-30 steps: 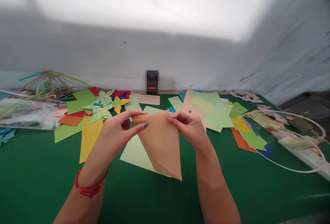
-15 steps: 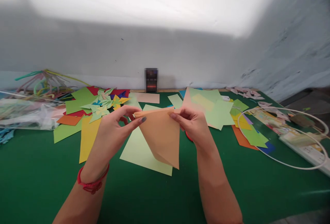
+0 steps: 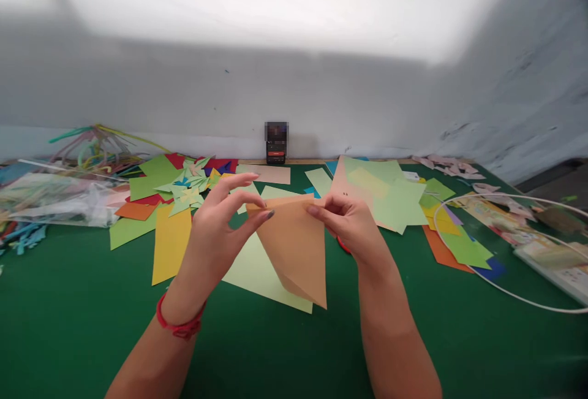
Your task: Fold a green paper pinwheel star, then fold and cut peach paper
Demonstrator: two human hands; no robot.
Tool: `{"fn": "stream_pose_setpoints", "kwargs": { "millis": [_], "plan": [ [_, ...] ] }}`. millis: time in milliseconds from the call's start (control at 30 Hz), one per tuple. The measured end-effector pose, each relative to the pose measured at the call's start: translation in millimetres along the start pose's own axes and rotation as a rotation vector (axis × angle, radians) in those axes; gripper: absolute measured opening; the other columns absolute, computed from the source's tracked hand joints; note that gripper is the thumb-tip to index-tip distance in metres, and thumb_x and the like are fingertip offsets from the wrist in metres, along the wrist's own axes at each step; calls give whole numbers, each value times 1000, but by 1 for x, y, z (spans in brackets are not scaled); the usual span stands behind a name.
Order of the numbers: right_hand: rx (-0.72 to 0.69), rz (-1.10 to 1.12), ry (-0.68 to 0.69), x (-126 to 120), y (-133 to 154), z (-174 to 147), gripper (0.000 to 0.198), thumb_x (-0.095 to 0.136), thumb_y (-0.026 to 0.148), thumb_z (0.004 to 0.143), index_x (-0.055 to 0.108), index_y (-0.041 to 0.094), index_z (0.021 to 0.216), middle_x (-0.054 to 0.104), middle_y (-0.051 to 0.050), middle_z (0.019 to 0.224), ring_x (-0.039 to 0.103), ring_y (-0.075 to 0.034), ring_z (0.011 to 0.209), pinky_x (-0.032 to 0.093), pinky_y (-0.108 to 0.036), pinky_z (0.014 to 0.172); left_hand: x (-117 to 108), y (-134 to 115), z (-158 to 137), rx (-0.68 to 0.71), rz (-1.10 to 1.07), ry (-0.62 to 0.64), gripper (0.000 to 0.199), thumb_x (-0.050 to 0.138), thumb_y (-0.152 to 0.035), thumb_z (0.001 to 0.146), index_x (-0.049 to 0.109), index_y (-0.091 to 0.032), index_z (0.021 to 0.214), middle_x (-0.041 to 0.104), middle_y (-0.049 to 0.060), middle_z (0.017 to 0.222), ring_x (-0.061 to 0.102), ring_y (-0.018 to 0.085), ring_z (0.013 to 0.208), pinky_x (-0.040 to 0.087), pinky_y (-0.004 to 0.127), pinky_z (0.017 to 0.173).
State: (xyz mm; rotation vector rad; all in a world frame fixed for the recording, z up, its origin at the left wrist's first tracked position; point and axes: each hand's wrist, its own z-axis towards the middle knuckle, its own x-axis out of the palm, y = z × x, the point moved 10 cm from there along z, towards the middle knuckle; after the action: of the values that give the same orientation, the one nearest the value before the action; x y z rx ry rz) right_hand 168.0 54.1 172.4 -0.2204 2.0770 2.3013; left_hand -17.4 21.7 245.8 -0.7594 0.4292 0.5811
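— What can't you make out here?

— The small dark object [image 3: 276, 142] against the wall is blurred over, so I can't name it. The white hoop [image 3: 505, 292] runs off the right edge, and the flat white thing [image 3: 558, 264] inside it is cut off too. The clear plastic bag [image 3: 55, 200] on the left hides its contents. A bit of red [image 3: 342, 244] shows under the right hand; too little to tell what.

— And the hands?

— Two. The left hand [image 3: 215, 236] pinches the top left corner of one folded orange paper triangle [image 3: 294, 249] between thumb and forefinger, other fingers spread. The right hand [image 3: 351, 224] grips the top right corner, fingers curled. The triangle hangs point down just above the green table [image 3: 68, 319], over one pale green sheet [image 3: 252, 270].

— Other counts?

— One yellow sheet [image 3: 171, 243] left of it, one red bracelet [image 3: 177, 325] on the left wrist. The folded paper stars [image 3: 190, 187] overlap too much to count.
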Motion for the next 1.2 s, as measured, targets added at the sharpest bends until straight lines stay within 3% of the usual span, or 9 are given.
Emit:
{"fn": "stream_pose_setpoints", "kwargs": {
  "millis": [100,267,500,633,800,967,1100,1200],
  "plan": [
    [6,1,16,2,1,-1,34,68,45,69,53,17,59,42,4,54,32,-5,46,21,-22,41,-1,1,-1,13,18,-25,4,59,-24,80,58,-22,83,58,4,115,54,19,107,48,35,85],
    [1,-7,-1,0,3,-1,34,68,45,70,51,18,57,40,5,51,31,-5,45,21,-22,42,8,4,-2,20,42,88,8,58,-24,81,60,-22,74,57,3,117,57,18,101,51,30,74],
    [-7,12,-19,-3,0,0,36,67,45,71,49,18,56,40,4,54,34,-6,49,23,-22,43,-3,-2,0,48,-1,-19,12,63,-25,78,56,-22,87,55,5,120,52,20,112,45,37,93],
    [7,10,3,-2,-1,1,36,67,45,71,49,18,57,38,5,52,30,-6,46,20,-22,42,6,-3,-1,56,20,46,4,60,-24,80,57,-22,83,55,3,119,53,19,110,46,37,91],
    [6,26,6,0,1,0,36,68,44,70,47,18,56,37,6,51,30,-6,47,19,-23,43,4,-2,0,33,-28,4,12,61,-24,79,54,-22,88,57,4,117,54,19,109,47,36,90],
    [5,34,-17,-2,0,0,37,69,45,68,48,18,55,39,6,51,31,-6,47,21,-23,44,6,-2,0,48,15,39,7,62,-27,78,57,-21,76,57,4,118,54,20,109,47,36,89],
    [18,43,-49,-5,-3,1,36,71,44,65,49,18,55,41,5,52,35,-7,49,25,-23,46,12,3,-1,2,-31,85,12,62,-30,78,56,-21,72,59,4,114,55,20,107,48,35,87],
    [5,59,-76,-5,-1,1,36,73,44,63,48,18,56,45,4,55,41,-8,53,29,-22,47,16,10,-3,-91,-157,77,16,64,-33,76,57,-23,87,62,3,108,59,18,99,52,32,81]
  ]
}}
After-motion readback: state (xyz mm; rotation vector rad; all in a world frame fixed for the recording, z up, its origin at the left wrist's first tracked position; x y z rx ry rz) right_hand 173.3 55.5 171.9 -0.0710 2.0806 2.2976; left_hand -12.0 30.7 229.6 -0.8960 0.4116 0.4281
